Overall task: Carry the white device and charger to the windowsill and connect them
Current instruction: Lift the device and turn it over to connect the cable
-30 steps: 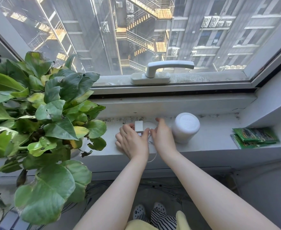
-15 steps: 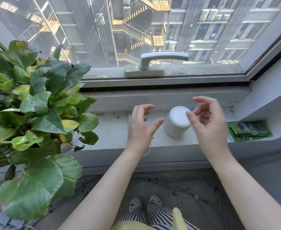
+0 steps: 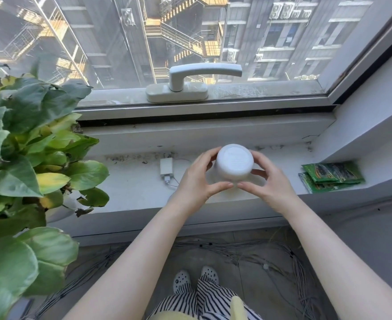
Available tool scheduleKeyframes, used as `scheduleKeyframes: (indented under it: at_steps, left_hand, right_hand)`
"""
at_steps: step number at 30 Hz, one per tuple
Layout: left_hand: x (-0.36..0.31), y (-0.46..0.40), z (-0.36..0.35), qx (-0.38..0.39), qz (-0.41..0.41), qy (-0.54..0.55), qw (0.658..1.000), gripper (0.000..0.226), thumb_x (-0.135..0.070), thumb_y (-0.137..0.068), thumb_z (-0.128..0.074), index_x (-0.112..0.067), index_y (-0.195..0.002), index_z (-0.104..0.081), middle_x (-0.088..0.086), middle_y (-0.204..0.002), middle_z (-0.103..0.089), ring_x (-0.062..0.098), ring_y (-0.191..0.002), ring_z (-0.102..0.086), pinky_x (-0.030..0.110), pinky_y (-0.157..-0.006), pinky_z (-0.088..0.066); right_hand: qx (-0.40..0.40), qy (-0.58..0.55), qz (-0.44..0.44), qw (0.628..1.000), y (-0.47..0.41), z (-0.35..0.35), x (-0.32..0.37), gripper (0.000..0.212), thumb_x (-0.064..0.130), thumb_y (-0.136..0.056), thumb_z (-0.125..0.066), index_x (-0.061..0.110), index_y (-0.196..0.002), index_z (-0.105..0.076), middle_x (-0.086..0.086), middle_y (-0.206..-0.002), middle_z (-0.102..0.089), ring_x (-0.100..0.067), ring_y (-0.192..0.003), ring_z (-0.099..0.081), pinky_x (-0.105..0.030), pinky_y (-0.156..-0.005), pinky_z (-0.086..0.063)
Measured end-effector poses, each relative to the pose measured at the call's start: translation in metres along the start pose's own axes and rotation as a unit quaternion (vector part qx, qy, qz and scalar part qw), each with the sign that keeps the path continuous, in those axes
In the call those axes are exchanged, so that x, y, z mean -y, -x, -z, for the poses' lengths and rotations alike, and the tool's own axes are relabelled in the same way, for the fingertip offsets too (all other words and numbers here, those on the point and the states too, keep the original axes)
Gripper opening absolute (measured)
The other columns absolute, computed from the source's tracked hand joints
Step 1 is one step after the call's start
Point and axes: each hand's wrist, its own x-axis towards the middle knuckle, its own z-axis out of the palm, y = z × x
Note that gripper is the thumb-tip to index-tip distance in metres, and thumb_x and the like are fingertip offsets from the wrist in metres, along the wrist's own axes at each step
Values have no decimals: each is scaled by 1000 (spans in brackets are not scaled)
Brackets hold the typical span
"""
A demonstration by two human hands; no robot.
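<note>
1. Since everything already sits on the windowsill [image 3: 132,190], carrying looks finished.
2. White device [image 3: 234,163] stands upright on the sill, left hand [image 3: 196,183] and right hand [image 3: 270,183] wrapped around its sides, thumbs nearly meeting.
3. Charger [image 3: 166,166] lies just left, apart from it.
4. Its thin cable [image 3: 172,183] runs behind the left hand; whether it reaches the device I cannot tell, so connecting seems pending.

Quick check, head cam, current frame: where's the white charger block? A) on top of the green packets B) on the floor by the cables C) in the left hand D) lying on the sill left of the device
D: the charger lies flat on the windowsill, left of the white device, which the left hand and right hand both hold in a grip; neither touches the charger.
</note>
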Motion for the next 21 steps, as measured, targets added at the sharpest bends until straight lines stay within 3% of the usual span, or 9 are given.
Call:
scheduleKeyframes:
  at_steps: [6, 11, 14, 17, 19, 21]
  left_hand:
    - [-2, -1, 0, -11, 13, 3, 1000, 70, -24, -69, -81, -24, -133, -49, -13, -133, -58, 5, -127, -50, 34, -110, -39]
    - [-6, 2, 6, -13, 22, 25, 999, 67, -28, -68, -81, -23, -128, -52, -11, -129, -61, 6, -124, -53, 35, -109, -40]
    - [-14, 6, 13, -14, 61, 69, 996, 59, -35, -68, -79, -24, -121, -56, -8, -122, -65, 8, -116, -60, 31, -101, -47]
    - [-23, 8, 21, -18, 141, 99, 985, 51, -39, -71, -78, -19, -115, -60, -2, -111, -69, 13, -101, -67, 25, -79, -55]
    - [-27, 10, 25, -16, 201, 120, 972, 59, -46, -69, -75, -16, -117, -59, 3, -108, -71, 17, -96, -70, 31, -77, -58]
    - [-29, 12, 29, -18, 248, 142, 958, 66, -51, -69, -73, -12, -120, -58, 7, -107, -71, 19, -91, -72, 34, -78, -59]
  right_hand:
    - [-9, -11, 4, 1000, -4, -2, -2, 70, 18, -70, -83, 23, -132, -51, 13, -131, -58, -6, -121, -55, -37, -103, -47]
    - [-5, -31, -3, 999, -4, -4, 7, 64, 17, -67, -85, 32, -121, -56, 14, -120, -64, -6, -109, -62, -31, -98, -50]
    - [13, -63, -18, 998, -6, -3, 18, 52, 37, -63, -80, 33, -110, -60, 5, -110, -70, -13, -101, -67, -35, -92, -53]
    - [35, -100, -45, 993, -9, -6, 26, 55, 58, -60, -75, 28, -104, -64, -20, -103, -71, -36, -100, -66, -49, -88, -52]
    - [53, -86, -65, 993, -11, -11, 29, 66, 77, -56, -68, 34, -105, -62, -31, -101, -67, -45, -99, -63, -57, -89, -49]
    - [71, -73, -80, 992, -11, -15, 33, 68, 84, -55, -60, 40, -107, -58, -29, -101, -67, -43, -97, -64, -58, -90, -50]
